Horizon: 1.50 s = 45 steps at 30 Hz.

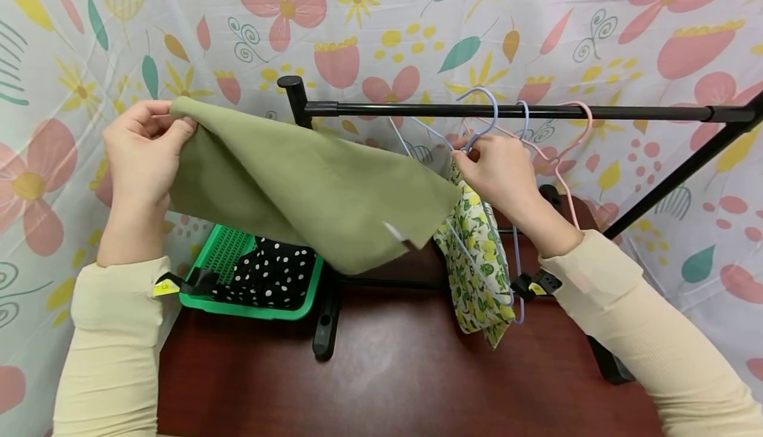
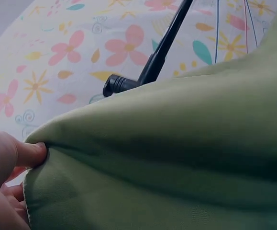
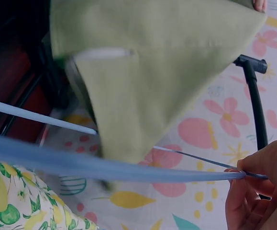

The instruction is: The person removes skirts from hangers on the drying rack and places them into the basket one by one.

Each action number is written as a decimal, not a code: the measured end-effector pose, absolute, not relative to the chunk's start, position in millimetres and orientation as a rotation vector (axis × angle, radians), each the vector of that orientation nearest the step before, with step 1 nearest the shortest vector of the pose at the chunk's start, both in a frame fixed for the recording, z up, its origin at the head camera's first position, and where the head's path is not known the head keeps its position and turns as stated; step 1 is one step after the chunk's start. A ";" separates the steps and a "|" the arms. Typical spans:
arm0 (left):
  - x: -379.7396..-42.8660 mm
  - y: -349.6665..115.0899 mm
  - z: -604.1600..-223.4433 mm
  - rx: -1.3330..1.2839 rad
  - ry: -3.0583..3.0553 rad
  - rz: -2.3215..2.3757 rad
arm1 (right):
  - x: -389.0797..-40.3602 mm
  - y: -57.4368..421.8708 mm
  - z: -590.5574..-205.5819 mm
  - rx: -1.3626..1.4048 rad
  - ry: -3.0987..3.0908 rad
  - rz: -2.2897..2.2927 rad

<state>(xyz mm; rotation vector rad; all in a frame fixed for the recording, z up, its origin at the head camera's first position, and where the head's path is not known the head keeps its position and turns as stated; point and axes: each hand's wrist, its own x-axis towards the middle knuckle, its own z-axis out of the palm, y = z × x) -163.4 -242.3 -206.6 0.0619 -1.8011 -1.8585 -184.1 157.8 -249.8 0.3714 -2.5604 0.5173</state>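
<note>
My left hand (image 1: pixel 140 152) pinches one corner of an olive-green cloth (image 1: pixel 310 185), thumb on top of the edge. The cloth stretches out to the right in loose folds, its far end hanging down with a small slit showing white. With thumb and fingertips my right hand (image 1: pixel 497 165) grips a lavender-blue hanger (image 1: pixel 491 116) just below its hook, which is at the black rail (image 1: pixel 387 110). In the right wrist view, the green cloth (image 3: pixel 157 62) overlaps the far arm of this hanger (image 3: pixel 191 176). A lemon-print cloth (image 1: pixel 477 271) hangs below my right hand.
A second lavender hanger (image 1: pixel 524 116) and a pink hanger (image 1: pixel 581 116) hang farther right on the rail. At the left, a green basket (image 1: pixel 253 311) holds a black polka-dot cloth (image 1: pixel 280 268). The rack's black foot (image 1: pixel 324 331) stands on the dark red-brown table (image 1: pixel 393 377).
</note>
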 end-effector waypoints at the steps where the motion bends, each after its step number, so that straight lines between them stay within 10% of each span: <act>1: -163.5 -245.2 -205.9 0.082 -1.793 -1.859 | -183.8 158.3 -249.8 0.370 -2.557 0.514; 18: -183.2 -298.3 -212.8 0.558 -1.604 -1.825 | -183.3 164.6 -252.5 0.336 -2.558 0.495; 45: -208.4 -307.9 -221.6 0.533 -1.689 -1.469 | -149.1 163.4 -223.5 0.462 -2.521 0.520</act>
